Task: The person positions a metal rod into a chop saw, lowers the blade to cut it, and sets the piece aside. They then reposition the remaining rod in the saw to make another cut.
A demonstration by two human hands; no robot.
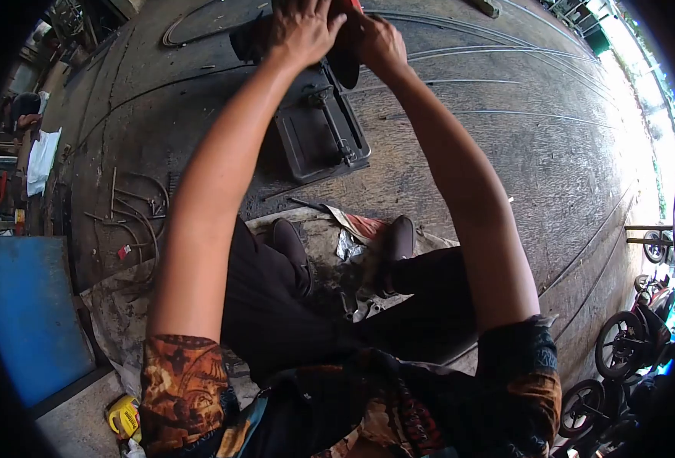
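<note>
A dark cut-off saw (295,141) stands on the floor ahead of me, with its flat base and clamp screw (336,126) toward me. Part of its dark round disc (345,69) shows between my arms. At the top edge of the view, my left hand (303,32) lies over the saw's upper body with its fingers stretched out. My right hand (381,40) is closed at the red part (353,6) of the saw's head. The frame cuts off the top of the saw and some fingertips.
Long metal rods (498,49) lie across the floor at upper right. Bent metal frames (127,206) rest at left, near a blue panel (24,305) and a yellow bottle (124,416). A dirty sheet (116,313) lies under my shoes (288,248). Motorcycles (628,336) stand at right.
</note>
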